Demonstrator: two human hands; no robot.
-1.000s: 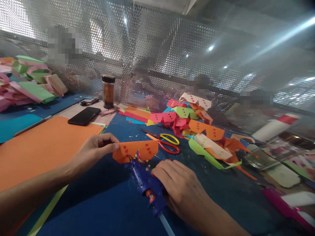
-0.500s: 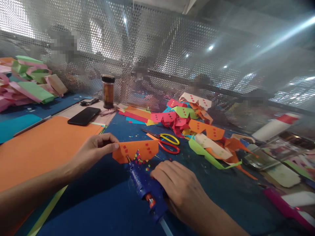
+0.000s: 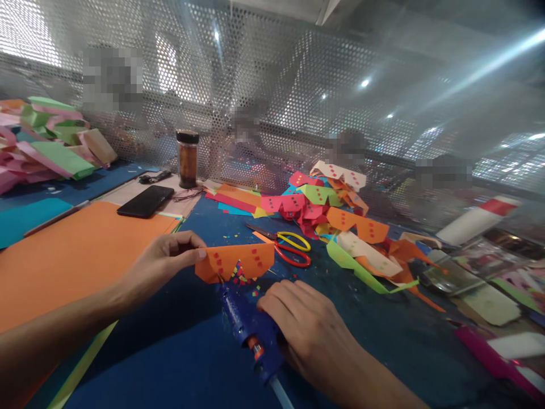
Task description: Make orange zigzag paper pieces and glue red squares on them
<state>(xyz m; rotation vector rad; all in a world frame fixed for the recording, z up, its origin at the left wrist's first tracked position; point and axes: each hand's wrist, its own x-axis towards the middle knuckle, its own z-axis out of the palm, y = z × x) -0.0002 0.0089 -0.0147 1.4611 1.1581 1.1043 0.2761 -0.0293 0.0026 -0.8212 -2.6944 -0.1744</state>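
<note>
Between thumb and fingers, my left hand (image 3: 179, 251) pinches the left end of an orange paper cutout (image 3: 227, 257) with a V-shaped notch and rows of small red squares. My right hand (image 3: 304, 324) is wrapped around a blue glue gun (image 3: 247, 324), whose clear glue stick shows at the rear. The gun's nozzle meets the lower edge of the cutout, left of the notch. Tiny coloured paper squares (image 3: 240, 275) lie on the table behind the notch. Scissors (image 3: 293, 250) with red and yellow handles rest just beyond the cutout.
Finished-looking paper cutouts (image 3: 357, 224) pile up at the back right. A black phone (image 3: 145, 201) and a dark-capped jar (image 3: 188, 159) stand at back left, near orange sheets (image 3: 85, 250). A magenta tool (image 3: 494, 358) lies far right. Perforated metal (image 3: 276, 85) closes off the back.
The glue gun and my right hand have shifted slightly left, and the nozzle sits a little lower along the cutout's edge. My left hand and the cutout have barely moved.
</note>
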